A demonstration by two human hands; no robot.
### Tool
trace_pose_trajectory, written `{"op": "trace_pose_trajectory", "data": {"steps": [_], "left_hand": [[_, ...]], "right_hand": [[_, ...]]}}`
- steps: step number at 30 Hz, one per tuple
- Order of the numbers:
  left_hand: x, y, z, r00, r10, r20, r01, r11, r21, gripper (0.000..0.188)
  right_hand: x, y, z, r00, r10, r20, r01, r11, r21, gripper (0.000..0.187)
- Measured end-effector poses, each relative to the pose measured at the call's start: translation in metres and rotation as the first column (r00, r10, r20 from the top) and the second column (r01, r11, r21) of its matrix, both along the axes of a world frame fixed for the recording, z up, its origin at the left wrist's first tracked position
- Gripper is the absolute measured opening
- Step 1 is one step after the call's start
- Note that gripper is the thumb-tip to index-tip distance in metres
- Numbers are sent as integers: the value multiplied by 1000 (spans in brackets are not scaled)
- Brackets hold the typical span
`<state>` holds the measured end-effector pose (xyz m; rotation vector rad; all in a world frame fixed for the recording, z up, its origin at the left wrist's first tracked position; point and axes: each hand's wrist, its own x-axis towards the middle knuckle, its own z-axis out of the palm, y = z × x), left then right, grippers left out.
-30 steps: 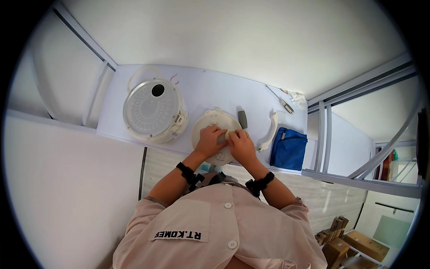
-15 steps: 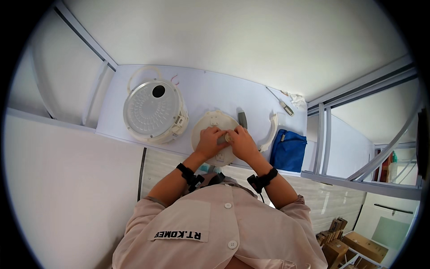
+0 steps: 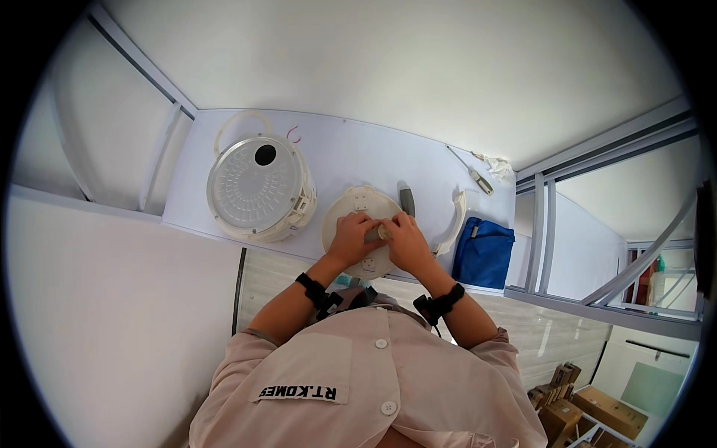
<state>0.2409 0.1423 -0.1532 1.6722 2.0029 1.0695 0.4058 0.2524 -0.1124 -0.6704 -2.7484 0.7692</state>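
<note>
Both my hands meet over a round cream plastic disc (image 3: 334, 211) at the table's front edge. My left hand (image 3: 351, 237) has its fingers closed round a small grey cylindrical part with a beige round end (image 3: 384, 232). From the other side my right hand (image 3: 408, 243) pinches the same part. The fingertips hide much of it, so its exact kind cannot be made out. Just beyond my right hand lies a dark grey handle-shaped piece (image 3: 406, 200). Left of the disc stands an overturned cream appliance with a silver perforated base (image 3: 258, 190), looking like a rice cooker.
On the right lie a curved cream handle (image 3: 453, 224), a blue zipped pouch (image 3: 484, 254), a screwdriver (image 3: 482, 182) and crumpled white wrapping (image 3: 499, 168). Red wire ends (image 3: 294, 135) show behind the appliance. A wall and metal frames (image 3: 539, 231) bound the table (image 3: 366, 145).
The whole view has shifted slightly. Both hands keep hold of the small grey part over the disc, with little visible movement.
</note>
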Motion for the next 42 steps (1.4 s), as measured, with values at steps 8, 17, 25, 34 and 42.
{"op": "trace_pose_trajectory", "data": {"steps": [8, 17, 25, 34, 42], "left_hand": [[-2, 2, 3, 1000, -10, -1, 10, 999, 42, 43], [1, 2, 6, 1000, -5, -29, 6, 1000, 13, 45], [0, 3, -3, 999, 3, -49, -1, 999, 50, 44], [-1, 1, -1, 998, -6, -59, 9, 999, 49, 45], [0, 2, -1, 998, -11, -55, 12, 1000, 13, 48]], "right_hand": [[-5, -11, 3, 992, -109, 63, 109, 994, 5, 42], [-1, 5, -4, 999, 14, 34, -16, 998, 54, 43], [-2, 10, -1, 997, 25, 78, -25, 1000, 4, 39], [-3, 4, 10, 991, 6, 133, -9, 1000, 20, 36], [-4, 4, 3, 991, -28, 128, 22, 999, 48, 34]]}}
